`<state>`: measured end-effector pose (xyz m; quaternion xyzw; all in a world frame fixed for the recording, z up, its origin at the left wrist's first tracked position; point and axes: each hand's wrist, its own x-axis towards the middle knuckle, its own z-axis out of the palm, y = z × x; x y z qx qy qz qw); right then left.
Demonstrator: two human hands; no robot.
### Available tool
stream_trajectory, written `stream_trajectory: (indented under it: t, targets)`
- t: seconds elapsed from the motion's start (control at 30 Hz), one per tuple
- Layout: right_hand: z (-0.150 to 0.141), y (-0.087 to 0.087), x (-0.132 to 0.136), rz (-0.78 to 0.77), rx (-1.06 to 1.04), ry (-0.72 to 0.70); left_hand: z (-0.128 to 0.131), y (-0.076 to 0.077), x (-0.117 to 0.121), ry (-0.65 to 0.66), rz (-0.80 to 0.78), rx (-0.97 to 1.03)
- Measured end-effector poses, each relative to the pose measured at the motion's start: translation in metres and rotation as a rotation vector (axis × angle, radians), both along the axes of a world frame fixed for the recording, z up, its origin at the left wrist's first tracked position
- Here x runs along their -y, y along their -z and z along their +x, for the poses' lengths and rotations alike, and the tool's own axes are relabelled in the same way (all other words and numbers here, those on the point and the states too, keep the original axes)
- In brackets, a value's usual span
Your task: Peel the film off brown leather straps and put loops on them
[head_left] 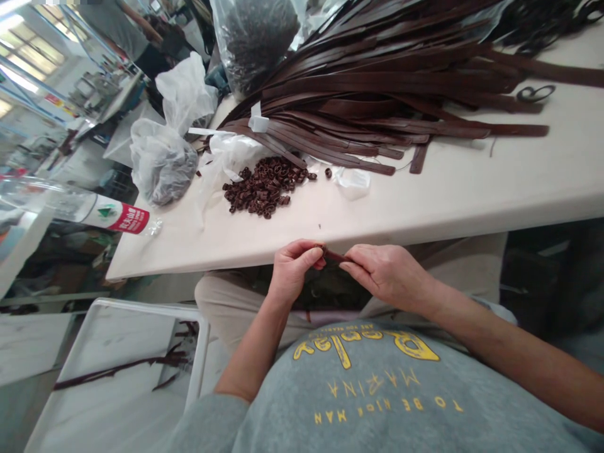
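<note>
My left hand (296, 265) is closed in a pinch on a small brown leather loop (323, 248) at the end of a brown leather strap (336, 257). A little to the right, my right hand (389, 272) has its fingers wrapped round the same strap. Both hands are just off the table's front edge, above my lap. Whether the loop goes fully round the strap is too small to tell. On the table beyond lies a heap of similar small brown loops (264, 189), with a large pile of long brown leather straps (377, 94) behind it.
The pale table (438, 201) also bears knotted plastic bags (165, 160) and a big filled clear bag (257, 44). A plastic water bottle (94, 211) lies at the left. Below is a white tray (127, 305) holding brown scraps. A person (117, 31) stands at the far left.
</note>
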<state>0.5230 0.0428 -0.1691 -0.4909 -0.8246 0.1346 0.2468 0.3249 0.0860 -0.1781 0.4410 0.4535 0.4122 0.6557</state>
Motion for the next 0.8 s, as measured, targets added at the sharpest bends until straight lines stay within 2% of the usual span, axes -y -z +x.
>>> stream_trajectory:
  t: [0.13, 0.2, 0.37, 0.5, 0.63, 0.8]
  targets:
    - [-0.003, -0.001, -0.002, -0.057, -0.025, -0.058, 0.003, 0.002, 0.008, 0.142, -0.071, 0.034]
    - [-0.003, -0.001, -0.003, -0.126, -0.070, -0.088, 0.005, 0.004, 0.011, 0.171, -0.086, 0.041]
    - [0.009, 0.001, 0.001, -0.292, -0.085, -0.044, -0.001, 0.004, 0.006, 0.077, -0.038, 0.008]
    - [0.017, 0.006, 0.016, -0.280, -0.007, 0.037, -0.009, 0.002, 0.000, 0.013, -0.010, -0.012]
    - [0.017, 0.010, 0.026, -0.252, -0.053, 0.006, -0.010, 0.001, 0.001, 0.062, 0.005, 0.000]
    - [0.013, 0.010, 0.024, -0.195, -0.045, -0.024, -0.006, 0.005, 0.008, 0.161, -0.028, 0.014]
